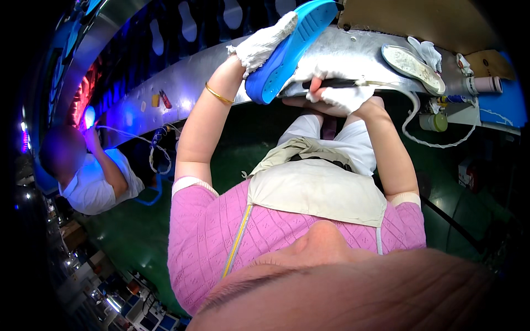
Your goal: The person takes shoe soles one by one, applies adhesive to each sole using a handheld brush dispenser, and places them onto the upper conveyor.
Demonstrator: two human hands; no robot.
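My left hand (269, 45), in a white knit glove, is closed on the edge of a bright blue shoe sole (284, 58). It holds the sole tilted above the metal bench (212, 80), one end up toward the far side and the holed end toward me. My right hand (345, 99), in a white glove with bare fingertips showing, is wrapped round a slim dark tool (337, 83). A pale cable (409, 113) runs from the tool's right end. The tool's left tip lies just right of the sole's near end; whether they touch I cannot tell.
An off-white sole-shaped piece (414, 67) and a crumpled white glove (428, 52) lie on the right. Beyond are a pale roll (486, 85) and a green-lidded jar (434, 122). Dark racks with sole shapes (187, 22) stand behind the bench. Another person (99, 176) works at the left.
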